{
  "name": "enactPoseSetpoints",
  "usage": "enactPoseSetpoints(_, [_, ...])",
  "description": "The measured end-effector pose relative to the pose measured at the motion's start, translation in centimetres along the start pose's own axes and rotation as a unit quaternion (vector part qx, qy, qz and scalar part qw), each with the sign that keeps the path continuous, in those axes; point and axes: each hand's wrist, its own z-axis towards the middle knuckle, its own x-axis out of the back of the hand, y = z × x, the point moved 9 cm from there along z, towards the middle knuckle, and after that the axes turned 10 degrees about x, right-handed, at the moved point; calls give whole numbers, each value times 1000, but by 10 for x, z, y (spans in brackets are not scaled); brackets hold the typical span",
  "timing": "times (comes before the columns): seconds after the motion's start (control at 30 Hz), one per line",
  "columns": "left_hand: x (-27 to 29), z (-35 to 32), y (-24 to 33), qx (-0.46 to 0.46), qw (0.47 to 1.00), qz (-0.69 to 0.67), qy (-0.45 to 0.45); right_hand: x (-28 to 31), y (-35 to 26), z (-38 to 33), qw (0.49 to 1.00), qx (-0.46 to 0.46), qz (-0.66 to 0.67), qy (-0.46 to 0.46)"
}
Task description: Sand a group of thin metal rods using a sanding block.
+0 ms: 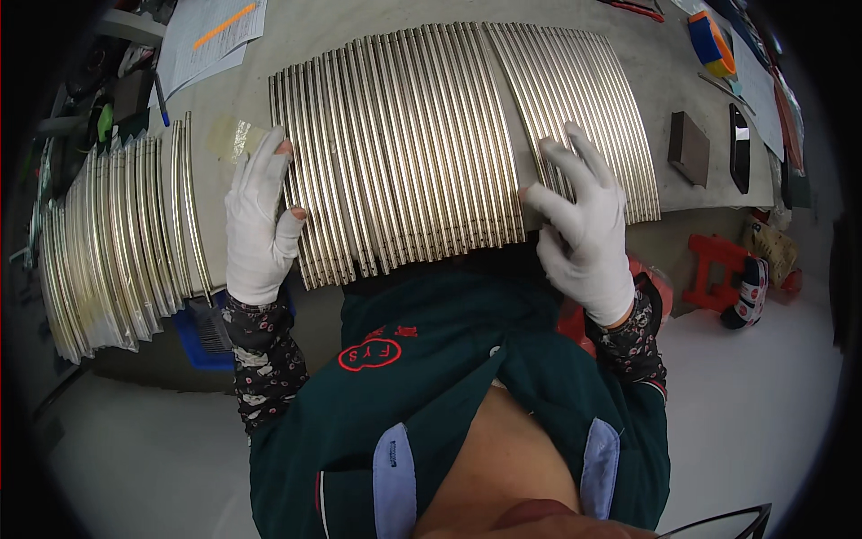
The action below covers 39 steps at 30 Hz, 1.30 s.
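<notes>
A wide row of shiny metal tubes lies side by side in front of me, their ends roughly lined up. My left hand, in a white glove with bare thumb and index tips, rests along the row's left edge, fingers stretched out. To the right, a second group of thinner-looking tubes lies past a narrow gap. My right hand, also white-gloved, is over the near part of that gap, fingers spread and slightly bent. Its thumb tip is by the first row's right edge. Neither hand is closed round a tube.
Plastic-wrapped tubes lie at the left, with a couple of loose tubes beside them. Papers and a pen are at the back left. A brown block, a phone-like black slab and a blue-orange tape roll sit right.
</notes>
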Motion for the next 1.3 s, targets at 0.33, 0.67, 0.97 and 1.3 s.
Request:
enactPoseSetpoints(0.33, [5,1,2,11,1000,8,7,-12,-17,14,986,137,25,-93])
enactPoseSetpoints(0.67, [6,1,5,-8,1000,16,12,-19,-26,20,978,161,-3,-131])
enactPoseSetpoints(0.97, [7,1,8,-12,1000,9,12,-29,-32,25,967,172,-1,-188])
enactPoseSetpoints(1.3, [9,2,6,1,1000,-6,23,-31,-41,35,967,178,8,-180])
